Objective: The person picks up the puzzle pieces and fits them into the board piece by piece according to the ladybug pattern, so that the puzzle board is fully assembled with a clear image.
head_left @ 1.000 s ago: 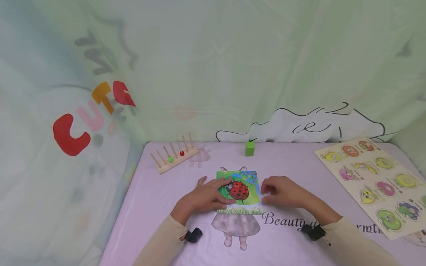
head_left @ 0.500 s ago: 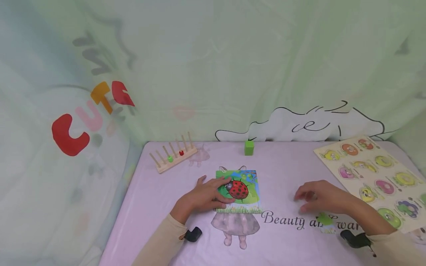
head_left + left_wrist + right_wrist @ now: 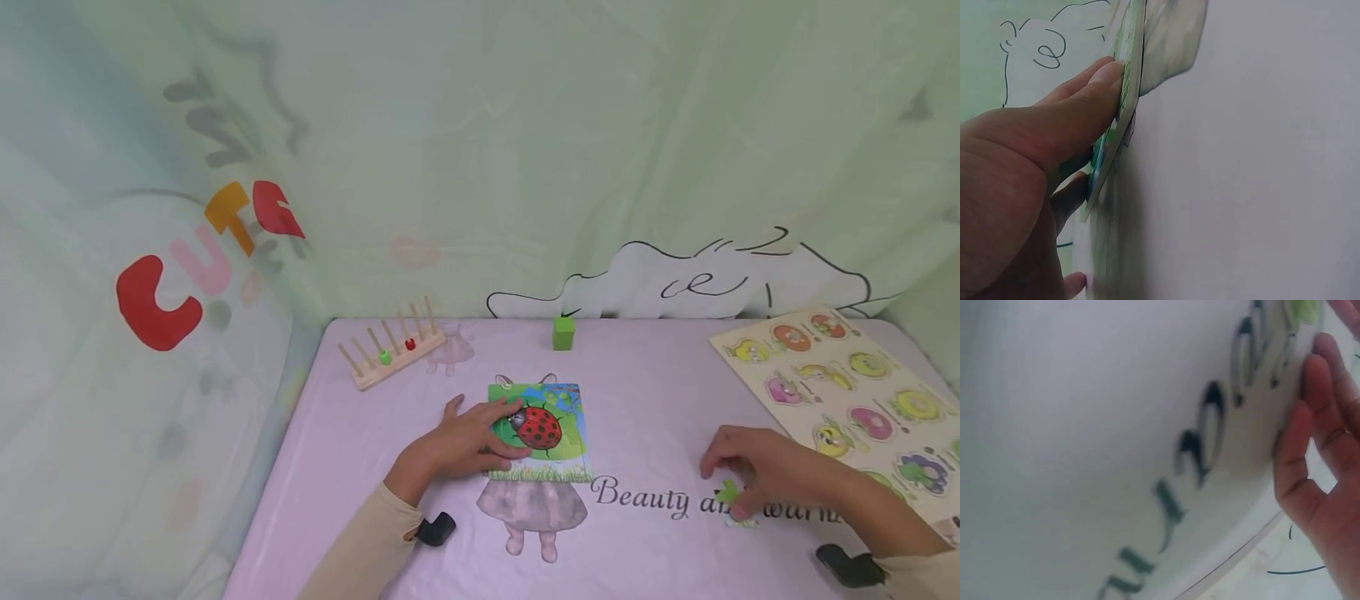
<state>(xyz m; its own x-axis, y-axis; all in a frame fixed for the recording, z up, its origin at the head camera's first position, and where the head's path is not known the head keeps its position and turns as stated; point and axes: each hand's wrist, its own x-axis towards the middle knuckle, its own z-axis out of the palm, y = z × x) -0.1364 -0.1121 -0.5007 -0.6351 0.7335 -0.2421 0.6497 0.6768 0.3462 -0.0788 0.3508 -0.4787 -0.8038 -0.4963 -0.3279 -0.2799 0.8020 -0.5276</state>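
In the head view, a square ladybug puzzle (image 3: 543,429) lies flat on the table. My left hand (image 3: 461,442) rests on its left side with fingers spread. The left wrist view has the left thumb (image 3: 1107,75) along the edge of the puzzle (image 3: 1124,106), with other fingers on its face. Farther right, my right hand (image 3: 772,471) is just over a small green and white puzzle piece (image 3: 727,493), partly covered by the thumb. The fingers bend loosely around it; whether they touch it is unclear. In the right wrist view, a bit of green (image 3: 1304,309) shows beyond the fingers.
A wooden peg rack (image 3: 401,360) with a green and a red bead stands at the back left. A green block (image 3: 563,333) sits near the back edge. To the right lies a large fruit puzzle board (image 3: 810,367), partly under the right forearm. Curtains enclose the table.
My right hand has left the side of the ladybug puzzle and moved right, then down over the small green piece. The left hand has stayed on the puzzle.
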